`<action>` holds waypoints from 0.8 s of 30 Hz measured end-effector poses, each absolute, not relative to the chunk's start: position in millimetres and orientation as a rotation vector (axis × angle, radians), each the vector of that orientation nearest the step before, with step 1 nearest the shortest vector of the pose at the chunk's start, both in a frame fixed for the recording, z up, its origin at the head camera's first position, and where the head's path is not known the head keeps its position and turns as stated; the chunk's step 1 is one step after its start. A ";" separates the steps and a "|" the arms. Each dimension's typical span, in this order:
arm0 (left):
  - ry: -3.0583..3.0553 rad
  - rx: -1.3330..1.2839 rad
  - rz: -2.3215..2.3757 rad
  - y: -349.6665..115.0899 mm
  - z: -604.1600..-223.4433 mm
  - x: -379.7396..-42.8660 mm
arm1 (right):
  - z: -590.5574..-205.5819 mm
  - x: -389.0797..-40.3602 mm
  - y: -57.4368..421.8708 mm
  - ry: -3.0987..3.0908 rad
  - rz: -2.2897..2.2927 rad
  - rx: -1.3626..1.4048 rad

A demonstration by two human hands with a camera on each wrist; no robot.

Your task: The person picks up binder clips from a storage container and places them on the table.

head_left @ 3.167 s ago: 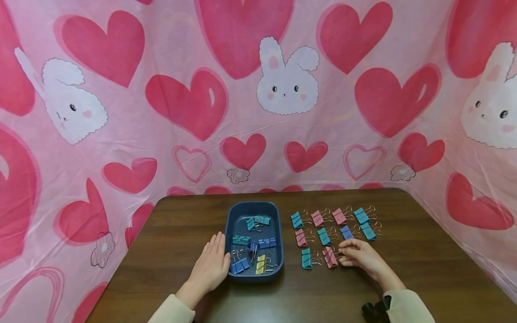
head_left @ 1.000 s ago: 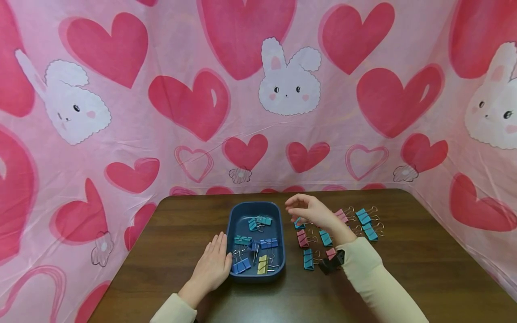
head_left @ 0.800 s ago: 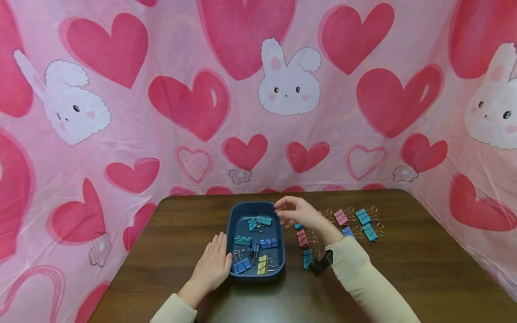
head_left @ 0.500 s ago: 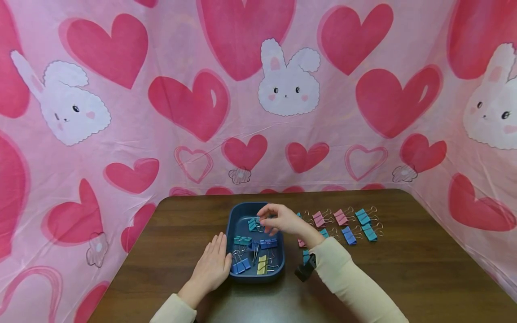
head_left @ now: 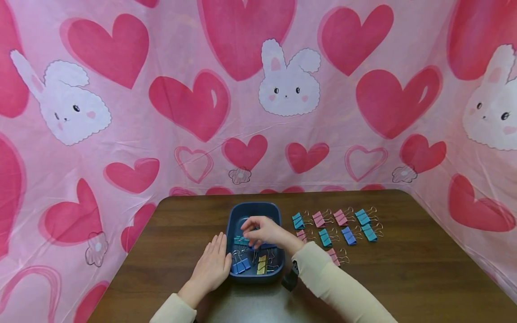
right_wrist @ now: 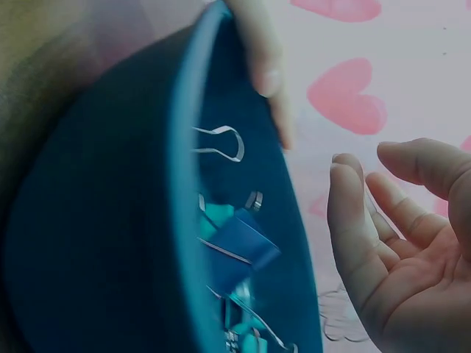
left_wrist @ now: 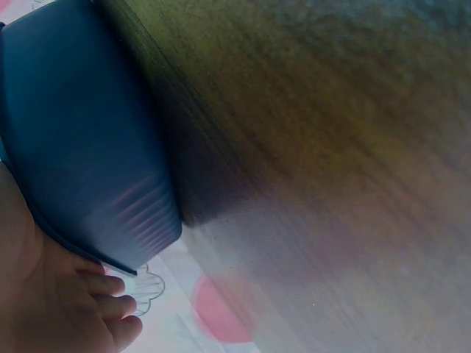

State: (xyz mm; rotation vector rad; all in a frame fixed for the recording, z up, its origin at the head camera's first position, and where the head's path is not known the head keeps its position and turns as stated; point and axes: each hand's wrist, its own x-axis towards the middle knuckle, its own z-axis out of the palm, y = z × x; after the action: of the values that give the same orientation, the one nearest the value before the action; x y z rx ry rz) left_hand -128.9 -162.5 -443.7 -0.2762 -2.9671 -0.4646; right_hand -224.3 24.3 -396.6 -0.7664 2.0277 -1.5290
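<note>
The relaxed, empty right hand (head_left: 263,230) has moved leftward over the oblong navy plastic tray (head_left: 256,278), where dipping could snag a teal metal clip (head_left: 240,240), beside the flat left hand (head_left: 211,264).

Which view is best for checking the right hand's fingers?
Right wrist: it shows the right hand close up, palm and fingers plainly visible, nothing held. The head view shows it smaller, from above, over the blue tray. The left wrist view doesn't show it, only the left hand against the tray.
</note>
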 end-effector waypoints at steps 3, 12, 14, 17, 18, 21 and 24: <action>-2.960 -0.289 -0.456 -162.6 -444.3 -129.0 | -400.6 -220.4 18.3 1.992 -1.513 -0.764; -2.972 -0.287 -0.462 -163.1 -445.5 -129.8 | -415.9 -213.5 4.5 1.968 -1.432 -0.747; -2.974 -0.286 -0.472 -163.2 -445.4 -129.5 | -417.2 -212.4 3.2 1.962 -1.418 -0.746; -2.974 -0.288 -0.464 -163.1 -444.7 -128.9 | -418.5 -211.2 1.7 1.948 -1.399 -0.735; -2.971 -0.291 -0.462 -163.3 -444.7 -128.9 | -419.3 -211.1 1.2 1.944 -1.392 -0.731; -2.963 -0.301 -0.456 -163.1 -443.8 -128.5 | -422.4 -211.3 -0.1 1.923 -1.378 -0.718; -2.960 -0.308 -0.464 -163.1 -443.7 -128.6 | -425.8 -211.7 -1.1 1.910 -1.377 -0.702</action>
State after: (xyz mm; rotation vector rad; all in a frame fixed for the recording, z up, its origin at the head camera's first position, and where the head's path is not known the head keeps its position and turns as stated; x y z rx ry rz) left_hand -128.6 -163.1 -443.7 -0.3076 -2.9599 -0.4639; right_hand -211.7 -1.1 -425.8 -0.7017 1.9099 -1.3766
